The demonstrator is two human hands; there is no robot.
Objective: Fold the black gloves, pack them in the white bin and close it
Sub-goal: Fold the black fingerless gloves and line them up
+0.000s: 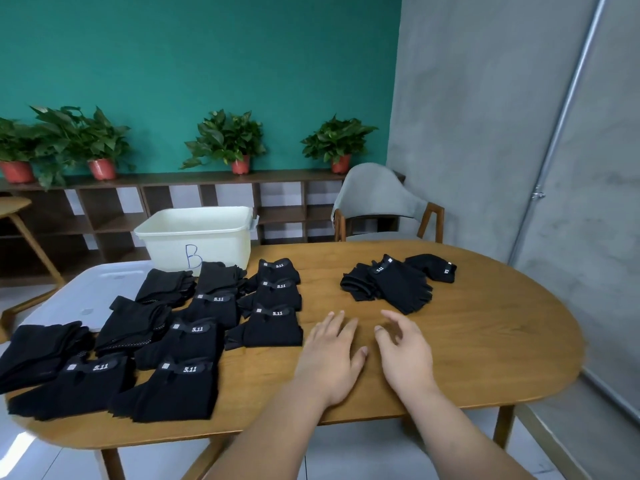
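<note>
Several folded black gloves [194,341] with "5.11" tags lie in rows on the left half of the wooden table [485,341]. A small loose pile of unfolded black gloves [398,284] sits farther back on the right. The white bin [207,237], marked with a blue "B", stands open at the table's back left. Its white lid [83,296] lies flat on the left, partly under gloves. My left hand [332,351] rests flat on the table with fingers spread. My right hand [405,344] hovers beside it, fingers apart, holding nothing, just in front of the loose pile.
A grey chair [377,202] stands behind the table on the right. A low shelf with several potted plants [225,140] runs along the green wall. A grey wall with a metal pipe [561,133] is on the right.
</note>
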